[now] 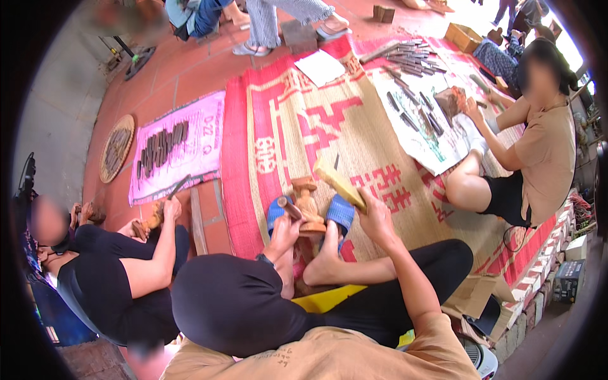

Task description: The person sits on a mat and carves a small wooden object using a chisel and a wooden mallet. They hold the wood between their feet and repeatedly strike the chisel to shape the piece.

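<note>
A carved wooden piece (308, 204) with a round top and a round base stands upright between my feet, which are in blue slippers (341, 214). My left hand (284, 233) is closed around a chisel (291, 208) with a dark round handle, close against the carving's left side. Where the chisel's tip touches is hidden. Raised at the carving's right, my right hand (377, 218) grips a pale yellow wooden mallet (339, 182), whose far end tilts up and left. Mallet and chisel are apart.
A red and straw patterned mat (253, 209) lies beneath. Many chisels (415, 57) lie at far right, others on a pink cloth (209, 136) at left, near a woven tray (118, 149). One co-worker (544, 139) sits at right, another (120, 253) at left, both handling wood.
</note>
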Action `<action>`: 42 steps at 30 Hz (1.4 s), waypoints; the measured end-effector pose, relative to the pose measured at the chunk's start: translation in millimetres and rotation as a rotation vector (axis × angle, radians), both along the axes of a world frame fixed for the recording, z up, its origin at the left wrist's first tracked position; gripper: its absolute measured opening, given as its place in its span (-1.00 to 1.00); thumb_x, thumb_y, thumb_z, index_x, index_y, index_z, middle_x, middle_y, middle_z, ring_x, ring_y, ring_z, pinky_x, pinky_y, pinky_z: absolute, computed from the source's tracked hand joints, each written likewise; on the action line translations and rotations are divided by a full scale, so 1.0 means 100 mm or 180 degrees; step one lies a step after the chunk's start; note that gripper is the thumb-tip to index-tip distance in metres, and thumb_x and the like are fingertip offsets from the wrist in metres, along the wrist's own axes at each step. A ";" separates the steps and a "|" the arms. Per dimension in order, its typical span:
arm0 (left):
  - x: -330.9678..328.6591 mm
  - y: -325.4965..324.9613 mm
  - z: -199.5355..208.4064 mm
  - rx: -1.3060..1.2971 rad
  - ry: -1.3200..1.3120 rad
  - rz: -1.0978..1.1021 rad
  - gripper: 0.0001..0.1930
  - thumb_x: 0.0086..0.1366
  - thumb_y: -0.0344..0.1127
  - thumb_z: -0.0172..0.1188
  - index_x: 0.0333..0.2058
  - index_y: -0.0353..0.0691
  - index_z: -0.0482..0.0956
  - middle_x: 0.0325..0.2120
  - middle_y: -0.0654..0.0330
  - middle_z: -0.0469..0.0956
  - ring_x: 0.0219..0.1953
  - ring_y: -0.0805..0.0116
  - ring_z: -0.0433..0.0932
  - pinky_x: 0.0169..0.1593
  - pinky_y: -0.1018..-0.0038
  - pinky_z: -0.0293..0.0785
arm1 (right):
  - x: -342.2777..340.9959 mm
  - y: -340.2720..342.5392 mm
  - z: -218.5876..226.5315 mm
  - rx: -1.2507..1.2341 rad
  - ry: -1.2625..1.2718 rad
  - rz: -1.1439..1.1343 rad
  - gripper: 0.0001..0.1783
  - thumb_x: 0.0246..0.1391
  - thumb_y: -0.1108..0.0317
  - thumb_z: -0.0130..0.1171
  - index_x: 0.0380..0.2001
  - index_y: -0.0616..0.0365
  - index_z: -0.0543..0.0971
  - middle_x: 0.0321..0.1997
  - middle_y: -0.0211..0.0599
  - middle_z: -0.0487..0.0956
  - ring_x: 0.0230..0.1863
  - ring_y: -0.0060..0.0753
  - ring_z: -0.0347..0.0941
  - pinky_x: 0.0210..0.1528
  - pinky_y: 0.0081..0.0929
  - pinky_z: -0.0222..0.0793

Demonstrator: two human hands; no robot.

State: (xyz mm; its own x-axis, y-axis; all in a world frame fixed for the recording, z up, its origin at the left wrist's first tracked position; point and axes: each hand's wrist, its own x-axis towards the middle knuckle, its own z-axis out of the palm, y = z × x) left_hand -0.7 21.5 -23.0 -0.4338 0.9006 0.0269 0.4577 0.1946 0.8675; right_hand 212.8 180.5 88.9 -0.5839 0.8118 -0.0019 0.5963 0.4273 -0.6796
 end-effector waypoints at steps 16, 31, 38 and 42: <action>0.05 0.04 0.03 0.0025 0.0516 -0.0312 -0.59 0.24 -0.36 0.22 0.03 -0.31 0.35 -0.35 -0.22 0.58 -0.27 -0.28 0.55 -0.27 0.02 0.50 | -0.13 -0.16 0.21 0.1432 -0.0399 0.0908 -0.73 -0.05 0.44 0.13 -0.21 0.02 0.43 -0.39 -0.34 0.51 -0.33 -0.25 0.53 -0.27 -0.30 0.41; 0.05 -0.04 -0.08 0.0238 0.0422 0.0177 -0.78 0.18 -0.39 0.25 -0.24 -0.34 0.47 -0.43 -0.14 0.60 -0.32 -0.19 0.58 -0.26 0.10 0.50 | -0.04 -0.15 0.18 0.0571 -0.0035 0.0500 -0.62 -0.12 0.59 0.12 -0.15 0.07 0.45 -0.23 -0.14 0.58 -0.18 0.04 0.54 -0.22 -0.16 0.43; 0.05 0.02 0.02 0.0016 0.0773 -0.0071 -0.71 0.21 -0.36 0.23 -0.15 -0.35 0.41 -0.41 -0.18 0.58 -0.31 -0.25 0.54 -0.27 0.04 0.46 | -0.11 -0.19 0.26 0.0435 0.0340 0.0465 -0.65 -0.11 0.56 0.12 -0.17 0.07 0.45 -0.26 -0.13 0.57 -0.19 0.04 0.54 -0.24 -0.16 0.43; 0.04 -0.03 -0.06 0.0066 0.0783 -0.0141 -0.69 0.22 -0.35 0.23 -0.12 -0.36 0.40 -0.40 -0.19 0.58 -0.30 -0.26 0.54 -0.26 0.02 0.46 | -0.26 0.00 0.47 0.1268 -0.0371 0.1375 -0.66 -0.14 0.55 0.12 -0.21 0.05 0.44 -0.33 -0.21 0.56 -0.24 -0.05 0.55 -0.26 -0.18 0.42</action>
State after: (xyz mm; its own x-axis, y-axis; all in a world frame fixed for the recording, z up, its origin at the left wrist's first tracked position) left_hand 3.6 18.9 -28.6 -0.3721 0.9167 0.1456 0.6633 0.1529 0.7325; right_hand 186.8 180.8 135.6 -0.8755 0.4524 0.1701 0.3728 0.8561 -0.3580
